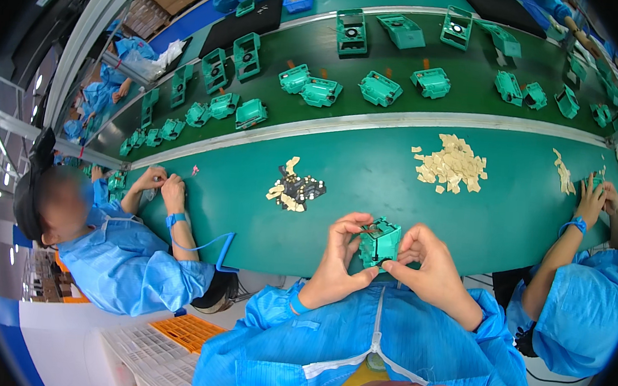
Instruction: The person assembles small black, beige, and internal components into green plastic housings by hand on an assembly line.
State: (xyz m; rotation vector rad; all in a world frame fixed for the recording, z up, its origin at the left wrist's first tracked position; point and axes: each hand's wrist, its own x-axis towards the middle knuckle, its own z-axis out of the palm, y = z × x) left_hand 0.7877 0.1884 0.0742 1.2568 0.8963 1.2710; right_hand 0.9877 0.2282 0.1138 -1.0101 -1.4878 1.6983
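Note:
A small teal-green plastic housing [381, 244] is held up between my two hands over the near edge of the green table. My left hand [334, 262] grips it from the left, with the thumb at its lower edge and the fingers behind its upper left side. My right hand [435, 267] closes on it from the right, the thumb tip pressing at a dark spot on the bottom edge. What lies under that thumb is too small to make out. Thin brownish wires or a strip show at the housing's upper left.
Ahead lie a pile of cream paper-like pieces [456, 165] and a smaller heap of black parts with cream bits [296, 190]. Behind a metal rail [373, 118], several green housings [380, 89] stand on a dark green belt. Co-workers [137, 252] sit on both sides; a blue coiled cord [226, 252] hangs left.

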